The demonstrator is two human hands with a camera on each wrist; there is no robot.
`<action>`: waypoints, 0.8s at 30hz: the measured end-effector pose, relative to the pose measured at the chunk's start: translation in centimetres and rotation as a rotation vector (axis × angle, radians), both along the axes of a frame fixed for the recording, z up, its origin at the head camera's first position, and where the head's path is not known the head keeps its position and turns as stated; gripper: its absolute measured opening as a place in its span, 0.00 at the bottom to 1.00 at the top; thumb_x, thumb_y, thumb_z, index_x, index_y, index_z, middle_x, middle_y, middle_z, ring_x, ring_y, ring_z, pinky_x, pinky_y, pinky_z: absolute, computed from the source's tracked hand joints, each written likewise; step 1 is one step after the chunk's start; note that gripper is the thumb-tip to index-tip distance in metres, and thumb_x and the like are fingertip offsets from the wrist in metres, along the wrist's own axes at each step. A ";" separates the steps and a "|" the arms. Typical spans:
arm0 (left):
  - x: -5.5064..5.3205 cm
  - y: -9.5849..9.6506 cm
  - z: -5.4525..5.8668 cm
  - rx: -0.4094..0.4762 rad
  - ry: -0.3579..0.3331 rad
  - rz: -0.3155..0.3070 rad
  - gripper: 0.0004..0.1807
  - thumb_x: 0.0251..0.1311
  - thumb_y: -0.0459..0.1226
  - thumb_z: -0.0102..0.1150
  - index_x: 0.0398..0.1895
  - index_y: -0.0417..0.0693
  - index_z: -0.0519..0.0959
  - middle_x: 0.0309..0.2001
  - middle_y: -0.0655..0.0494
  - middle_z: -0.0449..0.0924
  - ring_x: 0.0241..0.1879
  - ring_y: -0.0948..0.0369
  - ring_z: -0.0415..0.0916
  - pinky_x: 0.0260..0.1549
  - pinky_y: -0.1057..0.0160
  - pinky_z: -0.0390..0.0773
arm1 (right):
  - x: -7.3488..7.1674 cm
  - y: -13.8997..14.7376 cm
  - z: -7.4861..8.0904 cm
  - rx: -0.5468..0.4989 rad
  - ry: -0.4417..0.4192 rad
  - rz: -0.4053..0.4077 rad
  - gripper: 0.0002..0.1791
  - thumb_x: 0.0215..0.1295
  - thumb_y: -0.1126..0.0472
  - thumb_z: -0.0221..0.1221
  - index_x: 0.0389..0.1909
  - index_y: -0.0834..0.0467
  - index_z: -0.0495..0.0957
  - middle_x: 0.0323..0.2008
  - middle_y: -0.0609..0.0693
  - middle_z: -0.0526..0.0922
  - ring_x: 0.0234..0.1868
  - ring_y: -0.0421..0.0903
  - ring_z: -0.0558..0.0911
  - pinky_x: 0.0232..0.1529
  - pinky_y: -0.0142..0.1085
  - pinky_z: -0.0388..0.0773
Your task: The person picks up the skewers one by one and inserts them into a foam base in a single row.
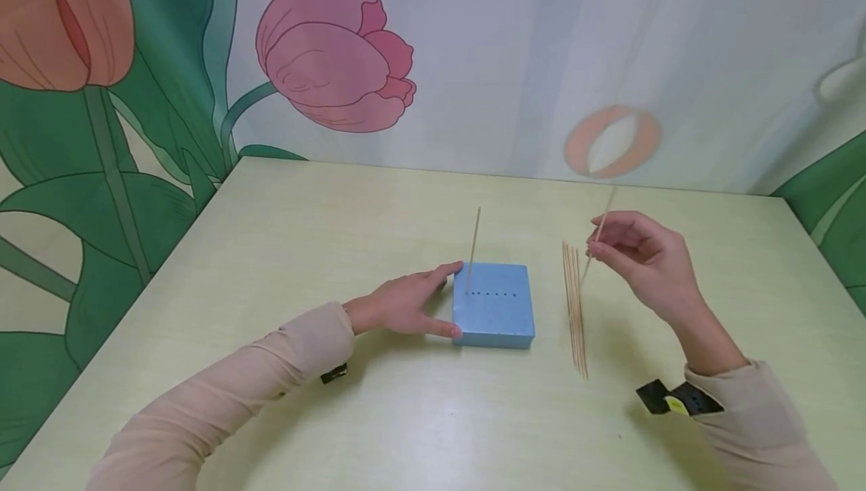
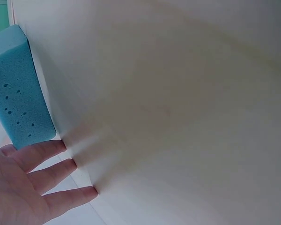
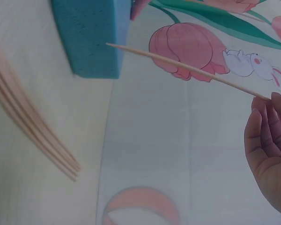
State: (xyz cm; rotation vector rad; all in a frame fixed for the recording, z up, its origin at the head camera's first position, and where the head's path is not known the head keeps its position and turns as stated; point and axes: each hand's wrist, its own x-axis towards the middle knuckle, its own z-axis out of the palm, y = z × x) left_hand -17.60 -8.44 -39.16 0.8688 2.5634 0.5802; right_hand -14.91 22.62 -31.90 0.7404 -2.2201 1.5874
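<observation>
A blue foam block [image 1: 497, 318] lies flat on the table with a row of small dark holes across its top. One thin wooden skewer [image 1: 476, 235] stands nearly upright at the left end of that row. My left hand [image 1: 404, 301] rests against the block's left side, thumb at the near corner and fingers stretched toward the far one. To the right, my right hand [image 1: 646, 262] pinches another skewer [image 3: 192, 69] between thumb and fingertips, above the table. In the right wrist view its pointed end shows. Between block and right hand lies a bundle of several skewers [image 1: 575, 310].
The pale table [image 1: 325, 213] meets a printed curtain [image 1: 487, 62] with tulips along its back edge. A black strap [image 1: 700, 399] with a small device sits on my right wrist. My left sleeve [image 1: 257, 371] crosses the table's near left part.
</observation>
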 end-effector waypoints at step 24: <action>0.2 -0.1 0.2 0.001 -0.003 0.001 0.56 0.46 0.63 0.59 0.72 0.55 0.40 0.67 0.48 0.57 0.64 0.55 0.57 0.58 0.54 0.61 | 0.1 -4.3 1.8 -0.192 0.078 0.116 0.10 0.53 0.73 0.61 0.38 0.67 0.79 0.30 0.50 0.81 0.31 0.41 0.80 0.38 0.26 0.75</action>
